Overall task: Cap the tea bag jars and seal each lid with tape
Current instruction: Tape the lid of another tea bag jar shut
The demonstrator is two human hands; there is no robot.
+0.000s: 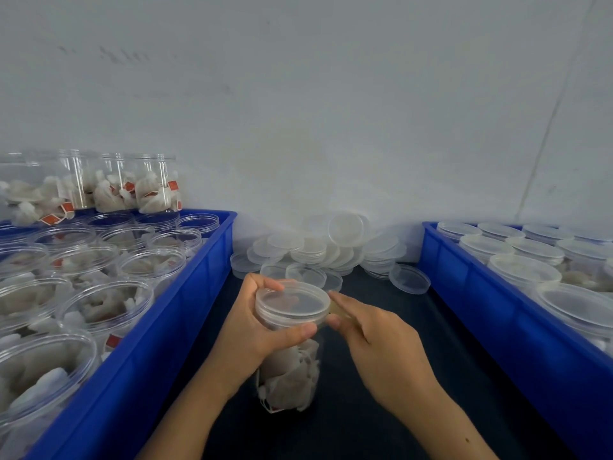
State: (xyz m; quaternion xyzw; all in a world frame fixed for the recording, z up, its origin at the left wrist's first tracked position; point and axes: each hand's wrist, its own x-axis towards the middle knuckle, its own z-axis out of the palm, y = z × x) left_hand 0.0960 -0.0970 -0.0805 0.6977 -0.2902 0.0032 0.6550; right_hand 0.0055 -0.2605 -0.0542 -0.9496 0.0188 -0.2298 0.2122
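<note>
counter (381, 327): dark, between two blue bins
jar (288, 370): capped, gripped by left hand (252, 327)
right hand (374, 340): pinching tape (335, 308) at lid (292, 303) rim

Capped jar (292, 343) stands on the desk (381, 410) between left crate (159, 327) and right crate (497, 310); loose lids (331, 250) lie beyond it.

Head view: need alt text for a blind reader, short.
A left hand grips a capped jar of tea bags by its lid while the right hand presses a tape strip to the lid's edge. Blue bins flank it: open jars left, capped jars right, loose lids piled behind.
</note>
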